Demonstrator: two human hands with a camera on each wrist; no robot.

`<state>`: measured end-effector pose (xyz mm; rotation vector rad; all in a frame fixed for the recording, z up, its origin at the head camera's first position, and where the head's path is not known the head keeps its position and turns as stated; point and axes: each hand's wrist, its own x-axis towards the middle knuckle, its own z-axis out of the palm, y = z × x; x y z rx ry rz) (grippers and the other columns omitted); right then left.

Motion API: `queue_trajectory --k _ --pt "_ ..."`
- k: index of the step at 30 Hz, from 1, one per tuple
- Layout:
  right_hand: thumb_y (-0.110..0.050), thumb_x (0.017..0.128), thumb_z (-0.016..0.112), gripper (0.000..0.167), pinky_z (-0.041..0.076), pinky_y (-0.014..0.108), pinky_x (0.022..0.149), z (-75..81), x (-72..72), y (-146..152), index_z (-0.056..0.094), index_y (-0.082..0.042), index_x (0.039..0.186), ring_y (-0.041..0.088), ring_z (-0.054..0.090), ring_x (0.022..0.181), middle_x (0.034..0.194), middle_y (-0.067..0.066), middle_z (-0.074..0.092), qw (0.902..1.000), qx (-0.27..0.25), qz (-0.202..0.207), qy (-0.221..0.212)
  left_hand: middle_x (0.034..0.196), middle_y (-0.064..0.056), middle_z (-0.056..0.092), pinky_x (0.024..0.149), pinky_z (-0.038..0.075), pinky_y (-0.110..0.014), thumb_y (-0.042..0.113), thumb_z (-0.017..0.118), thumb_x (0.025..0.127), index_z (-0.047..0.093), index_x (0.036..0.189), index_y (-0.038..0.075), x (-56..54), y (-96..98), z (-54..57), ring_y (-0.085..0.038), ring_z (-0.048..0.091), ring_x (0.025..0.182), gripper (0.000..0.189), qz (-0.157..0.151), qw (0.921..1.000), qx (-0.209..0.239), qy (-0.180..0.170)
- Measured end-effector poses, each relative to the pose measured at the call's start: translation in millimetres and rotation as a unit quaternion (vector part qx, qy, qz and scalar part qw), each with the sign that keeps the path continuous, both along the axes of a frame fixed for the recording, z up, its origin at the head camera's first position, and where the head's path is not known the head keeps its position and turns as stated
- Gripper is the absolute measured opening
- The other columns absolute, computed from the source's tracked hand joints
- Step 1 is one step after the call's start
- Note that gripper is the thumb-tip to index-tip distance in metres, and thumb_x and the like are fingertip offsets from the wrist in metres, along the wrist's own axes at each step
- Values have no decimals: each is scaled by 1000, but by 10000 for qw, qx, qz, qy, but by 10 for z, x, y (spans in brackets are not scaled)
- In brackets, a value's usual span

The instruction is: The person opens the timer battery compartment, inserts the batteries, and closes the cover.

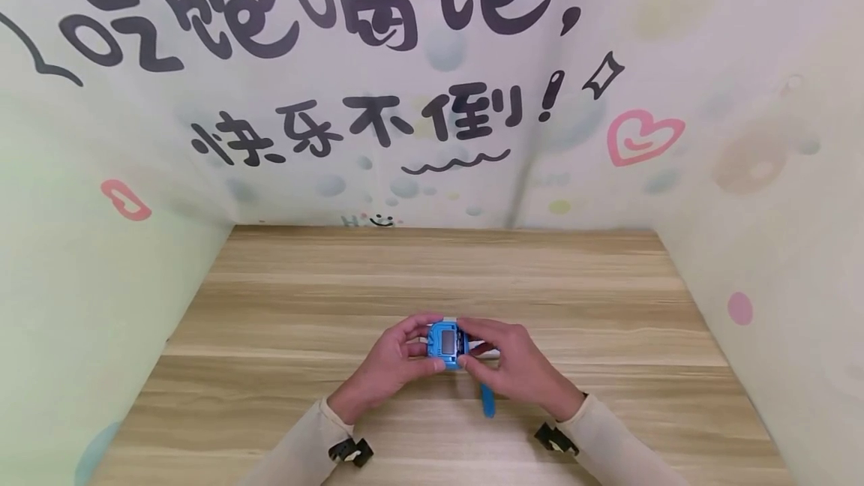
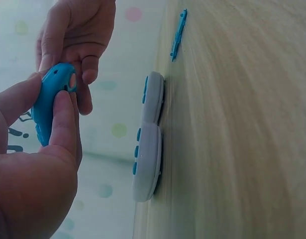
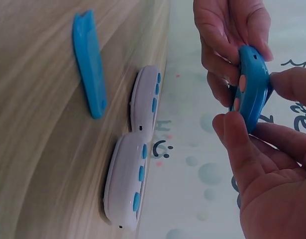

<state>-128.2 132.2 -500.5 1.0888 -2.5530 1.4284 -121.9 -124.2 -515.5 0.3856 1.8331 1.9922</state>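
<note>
A small blue plastic handheld device (image 1: pixel 448 343) with a grey rectangular panel is held above the table between both hands. My left hand (image 1: pixel 398 355) pinches its left side, thumb at the near edge and fingers at the far edge. On the right side, my right hand (image 1: pixel 509 355) grips it between thumb and fingers, beside a dark recess. The right wrist view shows pinkish spots on the device's blue edge (image 3: pixel 255 89). A narrow blue plastic strip (image 1: pixel 487 400) lies on the table below the right hand.
Low on the wood-grain table (image 1: pixel 304 283) rests a white rounded, two-lobed body (image 2: pixel 149 164) with blue buttons; whether it is one piece or two, I cannot tell. The hands mostly hide it in the head view. Printed walls (image 1: pixel 405 193) enclose the table's back and sides.
</note>
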Motion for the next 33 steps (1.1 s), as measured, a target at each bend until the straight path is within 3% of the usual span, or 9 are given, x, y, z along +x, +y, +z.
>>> queue_trajectory --k 3,6,12,16,22,29,33 --pt "-19 97 79 49 67 35 81 -15 1 -17 66 1 140 23 77 106 136 19 71 9997 -121 -15 -191 138 -22 60 91 63 -28 8 84 91 49 154 5 7 -4 9 -19 71 110 71 25 10000 -32 -51" --pt "-19 94 82 48 67 37 82 -9 5 -30 68 -3 137 23 78 102 130 17 73 9972 -289 -184 -663 138 -21 60 91 63 -28 9 85 90 50 153 6 13 -6 24 -18 71 109 72 46 9999 -87 -36" --pt "-19 88 88 46 66 29 81 38 -7 -60 71 -12 130 21 76 98 118 15 75 9814 -500 -586 -1759 136 -18 61 91 63 -30 10 86 90 53 152 10 19 -12 50 -20 72 108 70 109 9998 -164 -3" --pt "-20 86 90 43 65 26 77 78 -11 -63 73 -16 126 21 74 94 112 14 75 9732 -416 -772 -2124 135 -16 61 91 64 -30 9 86 88 54 150 11 29 -2 45 -20 71 107 70 107 9997 -210 -51" --pt "-17 87 89 43 65 26 77 89 -4 -53 71 -16 126 18 74 93 113 12 75 9790 -177 -740 -1891 135 -20 60 92 63 -29 7 86 89 52 151 7 33 26 22 -20 70 107 71 66 9997 -247 41" --pt "-24 91 86 45 65 31 86 30 -10 -24 69 -13 130 22 75 100 118 8 75 9865 1 -675 -1493 139 -20 60 91 63 -28 11 84 92 50 153 9 11 7 -9 -20 71 110 70 143 9996 -241 -89" --pt "-22 91 86 41 65 31 81 -36 15 41 70 -8 126 23 73 97 116 8 75 9896 200 -581 -1304 141 -19 61 93 63 -31 10 84 91 50 154 10 0 -50 -16 -24 71 115 72 247 9990 -338 -167"
